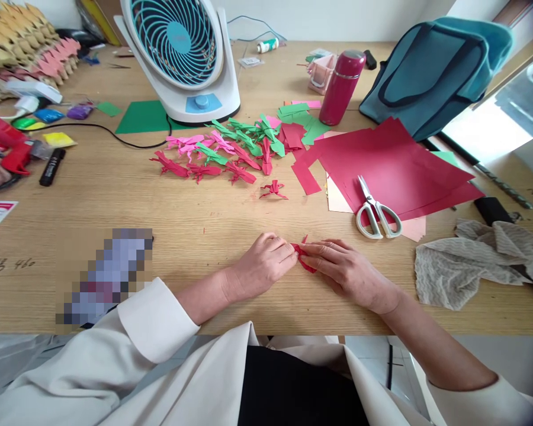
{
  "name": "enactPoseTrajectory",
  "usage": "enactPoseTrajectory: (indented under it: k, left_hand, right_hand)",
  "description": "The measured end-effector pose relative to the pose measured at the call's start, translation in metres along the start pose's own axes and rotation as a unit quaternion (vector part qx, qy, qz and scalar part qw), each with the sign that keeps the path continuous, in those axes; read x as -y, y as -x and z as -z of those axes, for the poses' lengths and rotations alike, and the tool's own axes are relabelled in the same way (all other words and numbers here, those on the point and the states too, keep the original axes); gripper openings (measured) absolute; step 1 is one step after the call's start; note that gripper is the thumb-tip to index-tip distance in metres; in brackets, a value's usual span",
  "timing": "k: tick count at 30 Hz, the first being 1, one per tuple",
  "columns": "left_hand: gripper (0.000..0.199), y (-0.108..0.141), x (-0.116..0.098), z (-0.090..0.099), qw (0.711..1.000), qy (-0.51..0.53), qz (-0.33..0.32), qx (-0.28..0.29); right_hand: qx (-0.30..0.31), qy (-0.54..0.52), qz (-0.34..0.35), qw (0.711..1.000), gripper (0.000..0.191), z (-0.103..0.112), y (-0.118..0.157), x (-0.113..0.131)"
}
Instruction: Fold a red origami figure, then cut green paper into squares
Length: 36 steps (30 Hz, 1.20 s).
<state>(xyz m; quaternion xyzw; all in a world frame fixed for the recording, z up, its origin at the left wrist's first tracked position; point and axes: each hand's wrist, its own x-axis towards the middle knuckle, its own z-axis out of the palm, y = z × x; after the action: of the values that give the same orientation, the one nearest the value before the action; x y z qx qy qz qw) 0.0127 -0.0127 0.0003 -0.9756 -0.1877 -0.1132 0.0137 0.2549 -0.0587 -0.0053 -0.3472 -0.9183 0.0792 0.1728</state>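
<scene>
The wooden surface (173, 204) carries everything. At its back, a white and teal fan (179, 38) stands left of centre, and a teal bag (439, 71) leans at the right. Below the bag lie large red sheets (413, 171), overlapping and uncut in their visible middle, so material seems to remain. A red flask (342, 92) stands upright behind them.

The left hand (261, 266) and right hand (349, 269) meet at the near edge of the surface, slightly right of centre. White-handled scissors (370, 201) rest on the sheets' near edge, partly open and untouched. Just left of the sheets lie smaller cut red pieces (307, 177), flat and apparently not yet folded.

Beyond the hands, a cluster of folded figures (240, 173) in red, green and pink looks finished; 1 separate red figure (273, 189) sits just nearer, its legs spread.

Smallest is the folded red paper (302, 255) between the 2 hands. The left grip is pinched on its left end, and the right grip is closed on its right side. It is creased, with a thin point sticking up, and seems partway through folding; the fingers hide much of its shape.
</scene>
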Motion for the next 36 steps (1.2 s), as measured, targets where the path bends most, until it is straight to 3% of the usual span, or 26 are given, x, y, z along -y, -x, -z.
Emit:
enactPoseTrajectory:
  k: [17,36]
  left_hand:
    - [0.031,0.010,-0.011,-0.004,0.996,0.035,0.076,-0.013]
    - [0.033,0.015,-0.013,-0.003,0.998,0.032,0.045,-0.013]
  right_hand:
    - [0.000,0.009,-0.007,1.000,0.033,0.000,-0.001,0.005]
    - [-0.017,0.083,-0.062,0.994,0.025,-0.003,-0.011,0.030]
